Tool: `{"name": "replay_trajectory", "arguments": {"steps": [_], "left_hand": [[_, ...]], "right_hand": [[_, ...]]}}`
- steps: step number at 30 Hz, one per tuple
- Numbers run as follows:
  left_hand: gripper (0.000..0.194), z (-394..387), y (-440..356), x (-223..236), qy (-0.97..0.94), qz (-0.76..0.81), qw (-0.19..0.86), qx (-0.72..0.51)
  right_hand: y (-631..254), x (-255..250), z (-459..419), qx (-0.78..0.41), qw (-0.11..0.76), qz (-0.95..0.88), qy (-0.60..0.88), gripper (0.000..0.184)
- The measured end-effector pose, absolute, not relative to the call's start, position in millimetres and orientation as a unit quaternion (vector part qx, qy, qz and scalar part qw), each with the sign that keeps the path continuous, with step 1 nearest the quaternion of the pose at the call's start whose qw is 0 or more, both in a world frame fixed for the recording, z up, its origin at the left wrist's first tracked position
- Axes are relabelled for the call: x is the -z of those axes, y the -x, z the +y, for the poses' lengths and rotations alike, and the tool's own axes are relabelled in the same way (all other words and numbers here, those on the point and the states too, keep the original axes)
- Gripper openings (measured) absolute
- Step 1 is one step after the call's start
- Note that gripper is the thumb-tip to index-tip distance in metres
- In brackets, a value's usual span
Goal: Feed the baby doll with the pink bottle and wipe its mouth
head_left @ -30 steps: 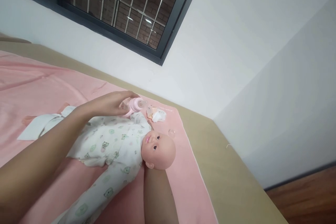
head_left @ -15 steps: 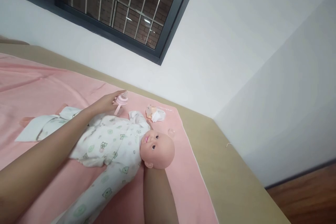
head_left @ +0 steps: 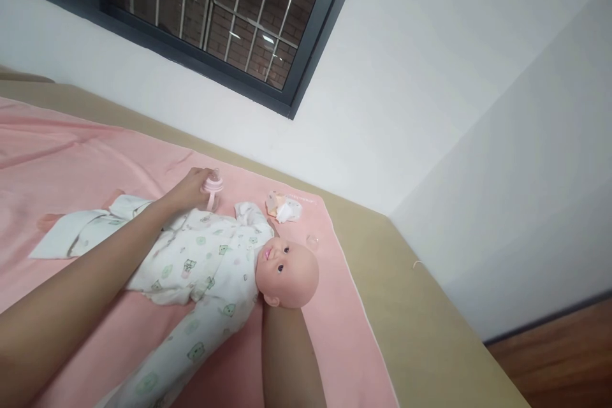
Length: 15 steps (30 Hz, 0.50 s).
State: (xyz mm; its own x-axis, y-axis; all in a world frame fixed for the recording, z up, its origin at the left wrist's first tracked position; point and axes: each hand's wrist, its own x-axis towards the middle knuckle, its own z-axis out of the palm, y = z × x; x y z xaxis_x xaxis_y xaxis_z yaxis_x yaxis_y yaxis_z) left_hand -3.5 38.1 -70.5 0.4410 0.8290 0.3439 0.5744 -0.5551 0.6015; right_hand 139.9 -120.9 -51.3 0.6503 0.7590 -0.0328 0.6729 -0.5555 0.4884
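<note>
Left hand: closed around the bottle.
Bottle: within the left fingers, beside the doll; smooth pink collar, clear teat.
Right hand: hidden by the doll, its state I cannot tell.
Doll: on wrinkled pink blanket; smooth round head, printed cloth shirt.

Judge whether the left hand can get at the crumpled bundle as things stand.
Probably not directly: the left hand has its grip on the bottle, though the crumpled bundle lies uncovered on the cloth.
</note>
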Motion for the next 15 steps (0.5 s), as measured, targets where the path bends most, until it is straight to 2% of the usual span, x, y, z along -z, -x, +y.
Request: {"name": "replay_trajectory", "arguments": {"steps": [3, 6, 11, 15], "left_hand": [[0.067, 38.5, 4.7, 70.7, -0.823, 0.435, 0.166, -0.327], [0.063, 37.1, 5.2, 69.0, -0.819, 0.477, 0.159, -0.278], [0.062, 34.9, 5.3, 68.1, -0.806, 0.532, 0.145, -0.215], [0.062, 33.2, 5.2, 68.4, -0.811, 0.521, 0.151, -0.219]], "right_hand": [[-138.1, 38.5, -126.1, 0.106, 0.473, 0.247, -0.839, 0.039], [-137.9, 37.1, -127.9, 0.146, 0.594, 0.205, -0.764, 0.044], [-139.9, 45.9, -124.4, 0.142, 0.632, 0.17, -0.742, 0.042], [-139.9, 42.0, -124.9, 0.13, 0.584, 0.162, -0.785, 0.049]]}}
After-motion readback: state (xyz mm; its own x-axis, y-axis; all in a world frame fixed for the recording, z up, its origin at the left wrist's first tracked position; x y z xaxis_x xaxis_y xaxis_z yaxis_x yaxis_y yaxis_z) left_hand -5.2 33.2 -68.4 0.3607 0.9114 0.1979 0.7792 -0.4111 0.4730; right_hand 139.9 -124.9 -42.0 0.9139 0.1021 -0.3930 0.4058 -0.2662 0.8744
